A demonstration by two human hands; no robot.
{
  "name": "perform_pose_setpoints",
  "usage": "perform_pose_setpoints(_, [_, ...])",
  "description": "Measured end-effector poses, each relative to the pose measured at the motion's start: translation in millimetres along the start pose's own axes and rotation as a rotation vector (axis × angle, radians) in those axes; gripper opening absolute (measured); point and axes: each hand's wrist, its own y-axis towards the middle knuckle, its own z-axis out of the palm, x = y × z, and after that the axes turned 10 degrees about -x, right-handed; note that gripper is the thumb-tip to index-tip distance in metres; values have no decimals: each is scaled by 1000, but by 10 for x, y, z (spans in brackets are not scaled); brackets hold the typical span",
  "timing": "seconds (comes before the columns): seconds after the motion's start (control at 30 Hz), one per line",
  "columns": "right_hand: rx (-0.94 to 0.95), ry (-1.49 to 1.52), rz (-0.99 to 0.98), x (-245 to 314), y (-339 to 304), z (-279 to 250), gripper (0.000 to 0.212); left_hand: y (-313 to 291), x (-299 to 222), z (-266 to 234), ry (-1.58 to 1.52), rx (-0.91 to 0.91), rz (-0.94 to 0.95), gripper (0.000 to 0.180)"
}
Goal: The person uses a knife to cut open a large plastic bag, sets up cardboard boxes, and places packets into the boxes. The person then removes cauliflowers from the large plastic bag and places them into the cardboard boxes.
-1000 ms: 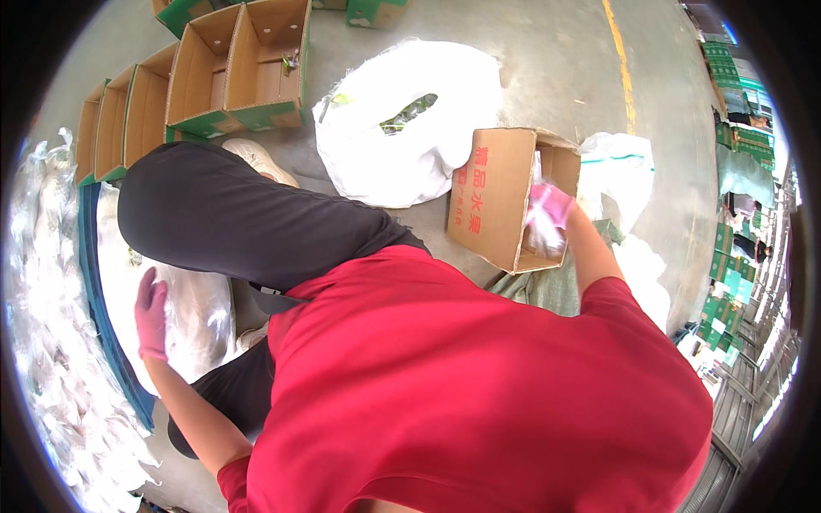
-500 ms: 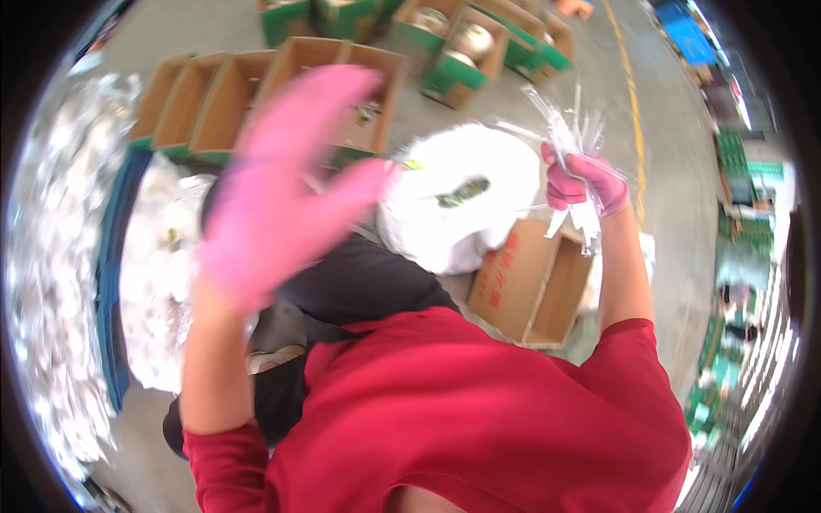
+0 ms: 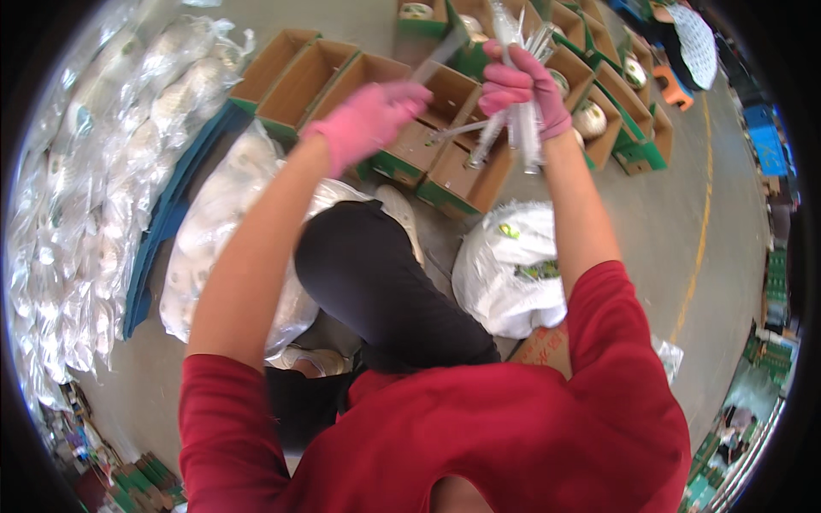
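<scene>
My right hand (image 3: 528,90), in a pink glove, is closed round a bundle of thin clear plastic strips (image 3: 523,137) that fan out above and below the fist. To its left, my left hand (image 3: 363,124), also in a pink glove and blurred, is closed with fingertips together. A smeared translucent strip (image 3: 440,53) slants up and right from those fingers. Both hands are held over a row of open cardboard boxes (image 3: 295,94) with green lower sides. Small bits lie inside the nearer boxes.
More boxes (image 3: 633,154) hold pale round produce (image 3: 590,120). A white sack (image 3: 487,274) with green scraps stands beside my knee (image 3: 351,248). Bagged pale produce (image 3: 214,231) lies at left, by a blue pallet edge (image 3: 158,248). An orange stool (image 3: 674,88) stands far right near another person (image 3: 691,43).
My left hand has swung down from a spread-open position, and its fingers have come together near a strip. My right hand has moved left over the boxes, still gripping the bundle. The view has shifted.
</scene>
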Motion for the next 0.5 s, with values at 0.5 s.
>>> perform_pose_setpoints(0.5, [-659, -8, -267, -568, 1444, -835, 21, -502, 1081, -1043, -49, -377, -455, 38])
